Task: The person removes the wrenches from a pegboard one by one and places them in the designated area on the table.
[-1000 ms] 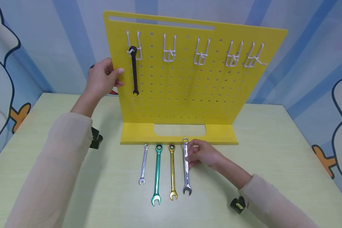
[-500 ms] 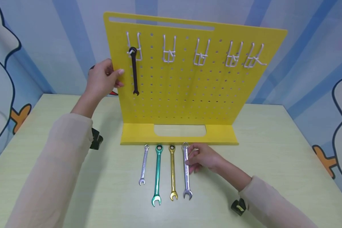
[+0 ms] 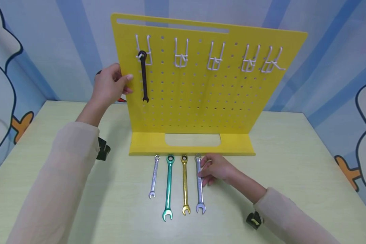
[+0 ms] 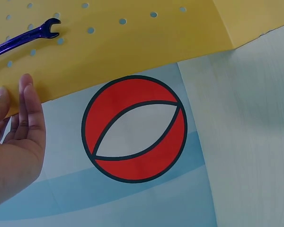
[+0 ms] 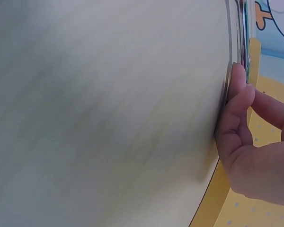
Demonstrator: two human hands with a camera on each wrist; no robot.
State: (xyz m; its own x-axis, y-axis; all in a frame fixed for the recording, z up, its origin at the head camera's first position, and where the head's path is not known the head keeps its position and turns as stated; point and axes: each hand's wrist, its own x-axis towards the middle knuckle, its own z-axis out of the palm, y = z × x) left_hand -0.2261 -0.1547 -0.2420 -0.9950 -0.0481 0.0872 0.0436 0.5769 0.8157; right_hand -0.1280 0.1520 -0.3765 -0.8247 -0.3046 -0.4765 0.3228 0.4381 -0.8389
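At the left edge of the yellow pegboard (image 3: 189,88), my left hand (image 3: 108,84) grips the panel, thumb in front. My right hand (image 3: 216,167) pinches the larger silver combination wrench (image 3: 199,193) by its upper shank, just in front of the board's base. This wrench's open end points toward me. Left of it lie a gold wrench (image 3: 184,183), a green wrench (image 3: 169,183) and a small silver wrench (image 3: 154,176), roughly parallel. A black wrench (image 3: 144,79) hangs by its ring from the leftmost hook. The right wrist view shows my fingertips (image 5: 237,78) low beside the table.
Several white wire hooks (image 3: 181,59) line the upper board, the rightmost hook (image 3: 269,64) having a prong that sticks out sideways. The board's base (image 3: 146,144) rests on the pale table (image 3: 286,162). A patterned blue backdrop (image 3: 323,51) rises behind and at both sides.
My right hand has drawn the larger silver wrench slightly toward me, its ring end coming off the base's front edge into line with the others. My left hand has stayed on the board.
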